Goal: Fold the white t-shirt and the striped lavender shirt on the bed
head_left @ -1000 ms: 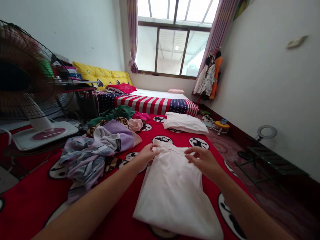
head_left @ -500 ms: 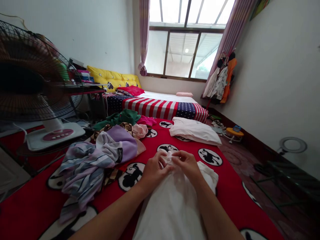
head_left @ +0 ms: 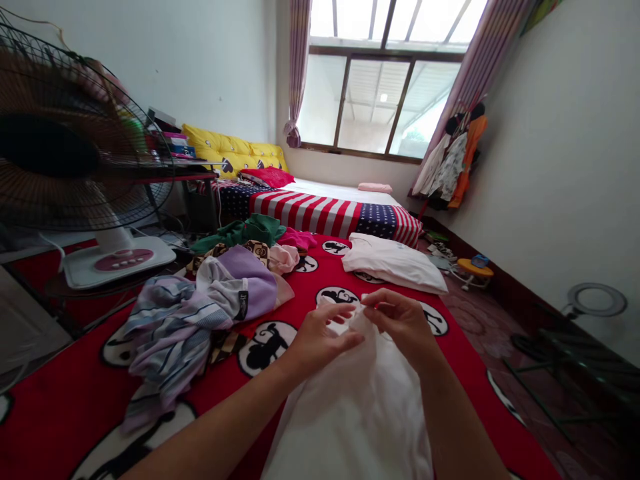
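While the right hand pinches a bit of the white garment between thumb and fingertips, the left hand is just beside it at the same bunched end, thumb and fingers parted; honestly can't tell if that grip has any cloth in it. The garment runs from there down toward the near edge of the red cover, around the middle. Over by the left edge it's a mess: a striped garment, then a purple garment, with green cloth and hot-pink cloth toward the far edge. A white shirt lies near the far right corner. Past the far edge there's a bed, and a fan stands off the left edge.
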Tool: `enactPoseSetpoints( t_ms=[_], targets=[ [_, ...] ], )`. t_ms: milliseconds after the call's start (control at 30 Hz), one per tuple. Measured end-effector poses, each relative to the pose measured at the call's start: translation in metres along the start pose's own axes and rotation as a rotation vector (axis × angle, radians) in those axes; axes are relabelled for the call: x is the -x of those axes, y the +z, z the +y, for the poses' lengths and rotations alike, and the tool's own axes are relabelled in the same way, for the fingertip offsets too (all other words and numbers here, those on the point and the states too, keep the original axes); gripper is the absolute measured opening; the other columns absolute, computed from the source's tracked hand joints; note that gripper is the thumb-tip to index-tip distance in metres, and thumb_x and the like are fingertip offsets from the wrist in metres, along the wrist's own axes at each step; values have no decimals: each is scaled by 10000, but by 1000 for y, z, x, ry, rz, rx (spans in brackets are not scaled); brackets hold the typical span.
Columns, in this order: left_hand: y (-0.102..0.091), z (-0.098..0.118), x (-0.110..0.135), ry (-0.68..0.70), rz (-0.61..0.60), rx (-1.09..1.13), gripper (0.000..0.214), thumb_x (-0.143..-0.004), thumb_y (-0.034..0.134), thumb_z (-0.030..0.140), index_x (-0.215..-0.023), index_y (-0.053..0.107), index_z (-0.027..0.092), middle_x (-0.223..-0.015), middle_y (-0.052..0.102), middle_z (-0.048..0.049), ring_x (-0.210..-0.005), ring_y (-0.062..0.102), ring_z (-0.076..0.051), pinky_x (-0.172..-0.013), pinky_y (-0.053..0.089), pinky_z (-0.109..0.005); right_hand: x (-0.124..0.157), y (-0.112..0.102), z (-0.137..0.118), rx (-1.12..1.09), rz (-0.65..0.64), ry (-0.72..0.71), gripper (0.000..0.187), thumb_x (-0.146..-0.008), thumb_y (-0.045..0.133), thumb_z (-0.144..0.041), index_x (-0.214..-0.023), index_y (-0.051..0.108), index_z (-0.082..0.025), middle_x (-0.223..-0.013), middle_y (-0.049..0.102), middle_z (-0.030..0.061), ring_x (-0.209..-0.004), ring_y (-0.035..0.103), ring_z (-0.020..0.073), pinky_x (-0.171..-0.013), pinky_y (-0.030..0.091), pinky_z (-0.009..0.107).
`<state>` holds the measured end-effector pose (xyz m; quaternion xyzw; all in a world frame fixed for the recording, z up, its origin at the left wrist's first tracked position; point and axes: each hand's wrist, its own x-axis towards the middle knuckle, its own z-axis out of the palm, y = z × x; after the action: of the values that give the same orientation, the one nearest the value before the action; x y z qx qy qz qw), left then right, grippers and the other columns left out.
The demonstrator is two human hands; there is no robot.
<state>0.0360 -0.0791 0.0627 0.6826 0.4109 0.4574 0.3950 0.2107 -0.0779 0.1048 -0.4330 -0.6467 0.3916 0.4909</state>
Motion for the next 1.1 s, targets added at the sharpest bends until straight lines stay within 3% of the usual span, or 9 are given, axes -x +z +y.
enactPoseSetpoints(
  t_ms=[100, 267, 400, 567, 667, 767, 900, 1000, 1100],
  targets=[
    [2, 4, 3, 39, 51, -166, 507, -656, 758, 234, -1148, 635, 227, -908, 666, -24, -737, 588, -158, -682, 439, -268, 2, -3, -7, 80, 33, -56, 215, -743, 711, -352, -870, 690, -179, -635, 575, -19, -535, 459, 92, -494, 349, 228],
    [0, 8, 8, 83, 85, -363, 218, -721, 668, 181, -935, 645, 213, -718, 619, 13, -641, 547, -142, -601, 368, -252, 6, -23, -10, 385, -103, -58, 296, -756, 673, -292, -1038, 709, -211, -730, 612, -4, -589, 490, 112, -525, 372, 239],
    [1, 8, 11, 192, 71, -614, 38, -770, 658, 250, -790, 651, 218, -820, 651, -20, -718, 560, -166, -625, 337, -276, 8, -35, -12, 701, -171, -83, 114, -774, 634, -248, -815, 737, -225, -767, 649, 18, -685, 561, 151, -619, 408, 266],
    [5, 9, 13, 193, 60, -705, 84, -783, 647, 288, -752, 624, 213, -813, 640, -32, -746, 564, -178, -647, 341, -281, 7, -33, -15, 624, -94, -169, 95, -804, 616, -289, -766, 668, -220, -975, 678, 46, -922, 612, 202, -812, 446, 306],
    [5, 12, 13, 156, 51, -549, 51, -783, 611, 245, -754, 597, 205, -797, 638, -23, -711, 566, -165, -636, 363, -265, 5, -25, -11, 484, -104, -130, 142, -852, 561, -331, -819, 629, -211, -876, 691, 39, -832, 626, 189, -748, 464, 295],
    [3, 9, 10, 44, 11, -333, 67, -801, 575, 242, -854, 592, 205, -759, 642, -7, -666, 585, -153, -613, 397, -250, 0, -12, 0, 419, 21, -110, 154, -856, 553, -344, -850, 614, -202, -798, 678, 31, -747, 623, 178, -692, 470, 288],
    [-6, -10, 3, -56, 109, -430, 420, -794, 577, 233, -1208, 507, 209, -903, 664, -39, -807, 633, -199, -734, 456, -299, -8, -1, 15, 444, 249, -237, 303, -826, 603, -350, -1090, 608, -201, -1144, 650, 93, -1087, 582, 238, -952, 427, 385],
    [-9, -21, 0, 27, 217, -655, 554, -800, 560, 213, -1338, 428, 194, -1240, 565, -116, -1141, 540, -265, -958, 411, -391, -11, -4, 17, 434, 278, -247, 357, -806, 633, -366, -1121, 616, -199, -1197, 635, 105, -1123, 575, 250, -985, 422, 411],
    [-4, -22, 3, 213, -3, -655, 525, -872, 508, 278, -1385, 415, 212, -1396, 470, -104, -1303, 414, -243, -1085, 322, -391, -8, -11, 5, 347, 329, -221, 295, -803, 641, -371, -1043, 653, -199, -1088, 685, 91, -1008, 638, 237, -922, 481, 394]
  ],
)
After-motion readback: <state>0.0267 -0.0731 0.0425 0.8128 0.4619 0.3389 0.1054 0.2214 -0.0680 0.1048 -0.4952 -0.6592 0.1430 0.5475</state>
